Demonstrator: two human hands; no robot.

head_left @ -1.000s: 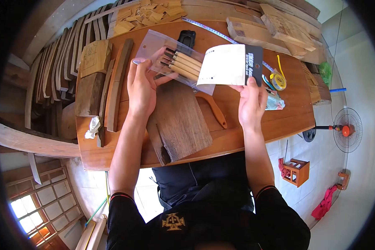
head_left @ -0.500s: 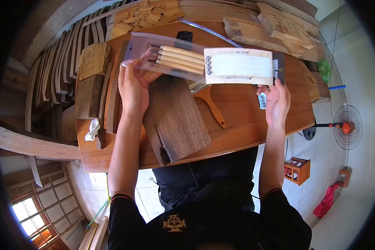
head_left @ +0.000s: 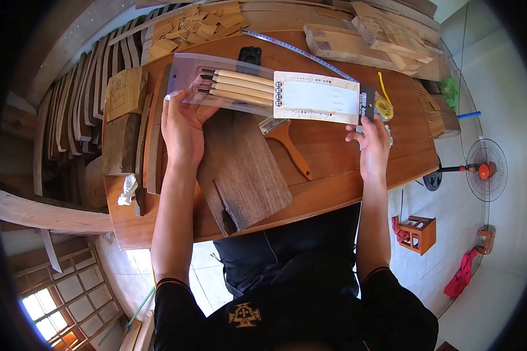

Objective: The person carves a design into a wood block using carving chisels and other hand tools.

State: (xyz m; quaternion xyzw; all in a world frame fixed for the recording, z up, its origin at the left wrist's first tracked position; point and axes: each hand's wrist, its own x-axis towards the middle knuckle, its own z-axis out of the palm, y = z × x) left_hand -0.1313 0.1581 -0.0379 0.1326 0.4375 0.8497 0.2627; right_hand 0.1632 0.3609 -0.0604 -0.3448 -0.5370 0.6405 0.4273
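Left hand (head_left: 184, 130): pinches the outer end of the clear plastic sleeve (head_left: 184, 63), thumb in front, fingers behind and seen through the plastic.
Right hand (head_left: 373, 149): pinches the dark end strip of the card (head_left: 316, 99) between thumb and fingers; remaining fingers loosely curled.
Pack: sleeve plus card, held up above the table (head_left: 334, 161), spanning the gap between both hands, roughly level. Can't tell how the card joins the sleeve.
Tools (head_left: 243, 85): row of pale wooden handles inside the sleeve, dark tips toward the left hand, other ends meeting the card.
Card print: pale panel, column of dark round marks on the side facing the tools; text too small to read.
Board (head_left: 249, 169): dark wood, lies on the table between the forearms, nearer the body than the hands; split along one edge.
Brush (head_left: 293, 151): orange handle, beside the board, between the hands, under the pack.
Tape measure (head_left: 385, 107): yellow, just beyond the right hand.
Tape blade (head_left: 298, 50): beyond the pack, running diagonally across the table's far side.
Black object (head_left: 250, 54): just past the sleeve, partly hidden.
Wood strips (head_left: 157, 128): just outside the left hand.
Crumpled paper (head_left: 127, 190): white, outside the left forearm.
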